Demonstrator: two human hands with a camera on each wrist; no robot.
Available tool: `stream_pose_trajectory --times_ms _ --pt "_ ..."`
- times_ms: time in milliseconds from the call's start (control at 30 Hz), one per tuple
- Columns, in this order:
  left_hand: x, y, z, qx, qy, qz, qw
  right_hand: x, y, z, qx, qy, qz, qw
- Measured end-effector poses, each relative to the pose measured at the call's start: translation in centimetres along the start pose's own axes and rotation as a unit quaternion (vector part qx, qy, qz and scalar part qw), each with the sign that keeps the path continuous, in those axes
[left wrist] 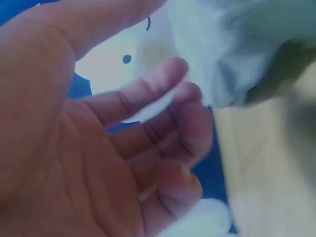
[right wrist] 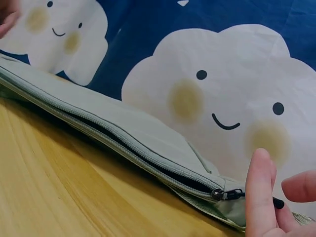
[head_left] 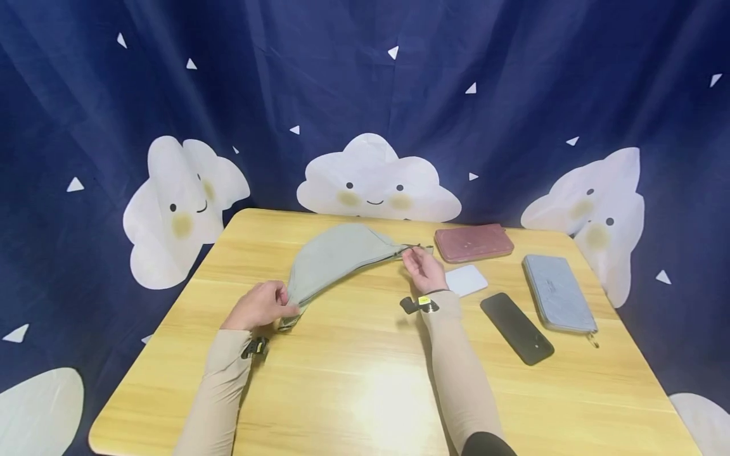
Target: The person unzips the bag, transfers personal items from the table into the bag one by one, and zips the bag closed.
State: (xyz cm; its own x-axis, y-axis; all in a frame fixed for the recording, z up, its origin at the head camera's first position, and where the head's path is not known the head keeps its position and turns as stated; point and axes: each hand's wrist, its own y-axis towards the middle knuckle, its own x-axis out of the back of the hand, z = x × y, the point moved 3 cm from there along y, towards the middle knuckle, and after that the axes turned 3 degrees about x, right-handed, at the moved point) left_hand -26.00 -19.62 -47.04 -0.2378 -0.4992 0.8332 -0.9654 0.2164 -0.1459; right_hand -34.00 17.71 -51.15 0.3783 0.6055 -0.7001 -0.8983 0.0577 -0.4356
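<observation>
A pale grey-green waist bag [head_left: 342, 253] lies in an arc on the table, its zip parted in a narrow dark slit. The zip slider [right wrist: 217, 194] sits at the bag's right end, with a black pull behind my right index finger. My right hand [head_left: 424, 269] is at that end, index finger extended; in the right wrist view a gap separates it from the thumb [right wrist: 301, 186]. At the bag's left end is my left hand [head_left: 256, 307], which overlaps the strap end in the head view. Its fingers [left wrist: 148, 91] are loosely bent, apart from the thumb, beside the bag's fabric.
Right of the bag lie a dark red zip wallet [head_left: 473, 243], a white flat card-like item [head_left: 466, 280] partly behind my right wrist, a black phone [head_left: 516, 328] and a grey-blue zip wallet [head_left: 559, 292]. A blue curtain [head_left: 365, 82] with clouds hangs behind the wooden table [head_left: 342, 380].
</observation>
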Motion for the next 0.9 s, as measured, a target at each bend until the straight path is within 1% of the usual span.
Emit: stream_pose_trajectory --times_ms 67,133,200,267,400,467,567,700,900 --pt "0.7 0.8 -1.1 -0.014 0.029 -0.013 0.9994 -0.1 0.0 0.0 -0.003 -0.009 -0.002 1.0000" --pt "1.2 1.9 -2.3 -0.037 0.054 -0.028 0.9975 -0.1 0.0 -0.1 -0.006 -0.014 -0.006 0.9999" --pt "1.3 3.0 -3.5 -0.062 0.077 -0.040 0.9943 -0.2 0.0 -0.2 -0.006 -0.017 -0.007 0.9998" --pt "0.8 3.9 -4.6 -0.078 0.095 -0.040 0.9916 -0.2 0.0 -0.3 -0.008 -0.016 -0.008 0.9998" --pt "-1.0 5.2 -6.0 -0.094 0.129 -0.029 0.9868 -0.2 0.0 -0.3 -0.005 -0.016 -0.007 0.9998" --pt "-1.6 5.6 -6.3 -0.094 0.146 -0.035 0.9843 -0.3 0.0 -0.3 -0.001 -0.016 -0.008 0.9998" --pt "-2.0 5.7 -6.3 -0.087 0.155 -0.041 0.9832 -0.4 -0.1 -0.4 0.005 -0.023 -0.008 0.9997" --pt "-2.0 5.6 -6.3 -0.089 0.157 -0.040 0.9828 -0.6 0.1 -0.4 0.008 -0.039 -0.001 0.9992" --pt "-1.4 5.4 -6.5 -0.098 0.131 -0.045 0.9856 -0.5 0.2 -0.5 0.011 -0.067 0.006 0.9977"
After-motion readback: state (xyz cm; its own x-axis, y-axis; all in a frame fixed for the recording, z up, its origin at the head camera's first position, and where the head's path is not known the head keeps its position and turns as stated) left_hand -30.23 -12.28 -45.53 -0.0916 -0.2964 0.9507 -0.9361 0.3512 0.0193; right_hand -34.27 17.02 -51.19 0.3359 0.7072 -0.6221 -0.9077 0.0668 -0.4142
